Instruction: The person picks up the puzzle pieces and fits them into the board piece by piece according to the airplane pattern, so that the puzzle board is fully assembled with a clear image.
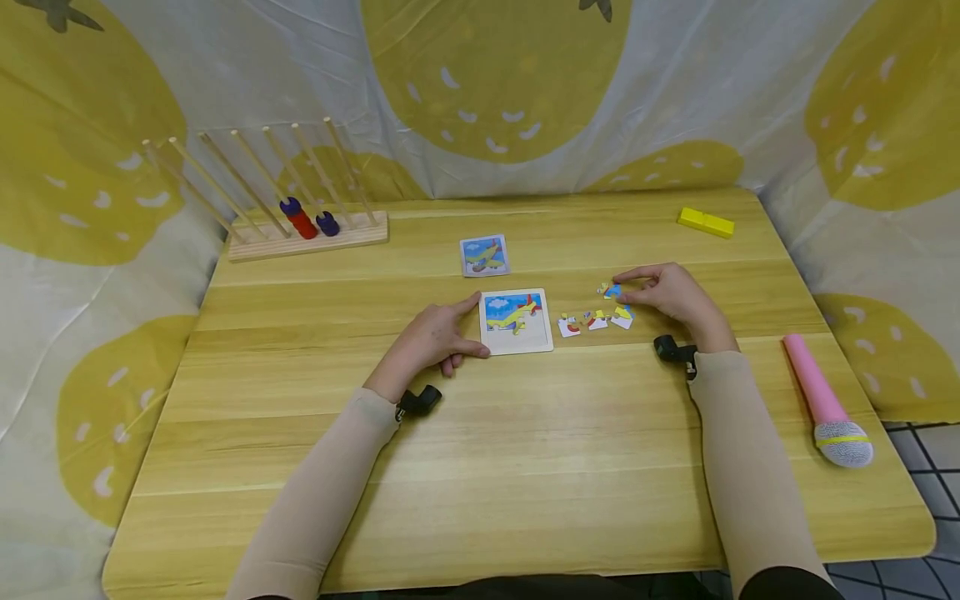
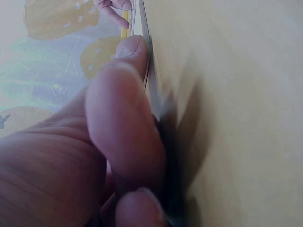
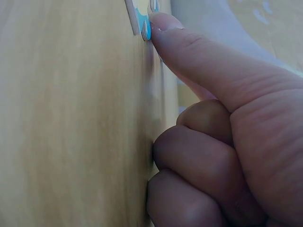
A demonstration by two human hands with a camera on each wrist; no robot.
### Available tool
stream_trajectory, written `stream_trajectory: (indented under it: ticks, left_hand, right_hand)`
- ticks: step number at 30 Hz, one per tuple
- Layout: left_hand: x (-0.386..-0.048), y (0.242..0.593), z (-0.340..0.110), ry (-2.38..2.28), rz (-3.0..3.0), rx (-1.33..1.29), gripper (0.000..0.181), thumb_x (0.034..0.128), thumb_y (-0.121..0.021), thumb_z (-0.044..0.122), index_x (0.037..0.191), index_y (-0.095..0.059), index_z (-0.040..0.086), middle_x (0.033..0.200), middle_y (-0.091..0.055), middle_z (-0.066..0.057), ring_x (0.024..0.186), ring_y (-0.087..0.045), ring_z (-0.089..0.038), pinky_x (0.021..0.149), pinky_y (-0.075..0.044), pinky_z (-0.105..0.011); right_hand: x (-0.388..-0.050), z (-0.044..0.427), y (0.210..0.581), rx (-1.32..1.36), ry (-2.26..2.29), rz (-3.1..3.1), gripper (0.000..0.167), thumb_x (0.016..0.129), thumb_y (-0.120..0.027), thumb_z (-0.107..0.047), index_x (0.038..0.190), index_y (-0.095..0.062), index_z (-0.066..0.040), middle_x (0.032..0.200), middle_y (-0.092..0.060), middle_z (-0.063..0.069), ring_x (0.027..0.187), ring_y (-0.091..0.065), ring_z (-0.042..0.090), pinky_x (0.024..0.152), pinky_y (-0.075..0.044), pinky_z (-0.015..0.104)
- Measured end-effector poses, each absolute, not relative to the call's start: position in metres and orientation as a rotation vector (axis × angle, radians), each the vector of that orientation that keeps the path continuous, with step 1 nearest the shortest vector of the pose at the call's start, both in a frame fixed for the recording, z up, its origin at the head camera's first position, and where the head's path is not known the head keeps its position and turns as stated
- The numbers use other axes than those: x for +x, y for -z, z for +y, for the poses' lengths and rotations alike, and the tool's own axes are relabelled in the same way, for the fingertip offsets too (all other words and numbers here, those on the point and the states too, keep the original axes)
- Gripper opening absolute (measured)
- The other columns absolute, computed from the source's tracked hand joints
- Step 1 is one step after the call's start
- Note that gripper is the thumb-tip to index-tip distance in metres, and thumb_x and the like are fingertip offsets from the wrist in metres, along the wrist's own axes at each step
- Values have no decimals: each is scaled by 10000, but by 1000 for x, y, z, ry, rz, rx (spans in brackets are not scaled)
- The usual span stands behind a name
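A square jigsaw board with a white border lies mid-table, its upper part filled with a blue sky and yellow plane picture. My left hand lies at its left edge, forefinger at the upper corner and thumb at the lower one. To the board's right are several loose puzzle pieces. My right hand has thumb and forefinger at either side of a blue puzzle piece. In the right wrist view the thumb touches a blue piece; the forefinger is mostly hidden.
Behind the board lies a small picture card of the plane. A wooden peg rack with red and purple rings stands at the back left. A yellow block sits at the back right, and a pink toy microphone near the right edge.
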State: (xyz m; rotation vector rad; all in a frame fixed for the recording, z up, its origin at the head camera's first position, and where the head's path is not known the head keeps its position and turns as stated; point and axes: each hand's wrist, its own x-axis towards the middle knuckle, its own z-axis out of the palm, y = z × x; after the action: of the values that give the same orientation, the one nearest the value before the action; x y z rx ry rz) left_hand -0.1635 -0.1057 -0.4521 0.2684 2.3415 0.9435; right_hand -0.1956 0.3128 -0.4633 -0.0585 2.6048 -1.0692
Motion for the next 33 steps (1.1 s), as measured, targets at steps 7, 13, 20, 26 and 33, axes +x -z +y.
stream_trajectory:
  ticks: [7, 13, 20, 26, 33]
  left_hand:
    - [-164, 451, -105, -923, 2349, 271, 1073, 854, -898, 397, 1697, -235, 349, 562, -658, -52, 455, -655, -207, 537, -604, -360]
    - [-164, 450, -106, -935, 2345, 254, 1065, 857, -897, 389, 1694, -240, 358, 564, -654, -53, 455, -649, -205, 537, -606, -360]
    - [-164, 449, -106, -936, 2346, 260, 1060, 859, -893, 398, 1694, -242, 358, 565, -650, -41, 455, -644, -197, 530, -600, -354]
    - [-164, 449, -105, -934, 2343, 263, 1062, 857, -894, 398, 1695, -243, 352, 562, -645, -39, 455, -644, -198, 528, -600, -355]
    - [-164, 450, -104, -932, 2342, 266, 1063, 857, -895, 398, 1695, -242, 349, 563, -650, -47, 457, -650, -205, 533, -603, -360]
  right_hand:
    - [-196, 312, 464, -67, 1045, 2638, 460, 934, -813, -478, 1306, -779, -210, 579, -387, -62, 533, -310, 110, 512, -301, 268]
    - [-197, 311, 465, -87, 1025, 2669, 423, 952, -795, -471, 1283, -787, -207, 602, -404, -40, 540, -318, 119, 513, -312, 273]
    - [-195, 310, 465, -70, 1075, 2666, 343, 990, -762, -413, 1224, -804, -167, 595, -360, -47, 532, -298, 112, 507, -288, 264]
    - [-194, 311, 462, -64, 1059, 2666, 410, 962, -783, -469, 1248, -797, -175, 605, -377, -45, 549, -311, 117, 513, -295, 274]
    - [-194, 312, 462, -72, 1043, 2638, 387, 936, -822, -433, 1220, -796, -171, 610, -380, -45, 556, -318, 119, 523, -302, 280]
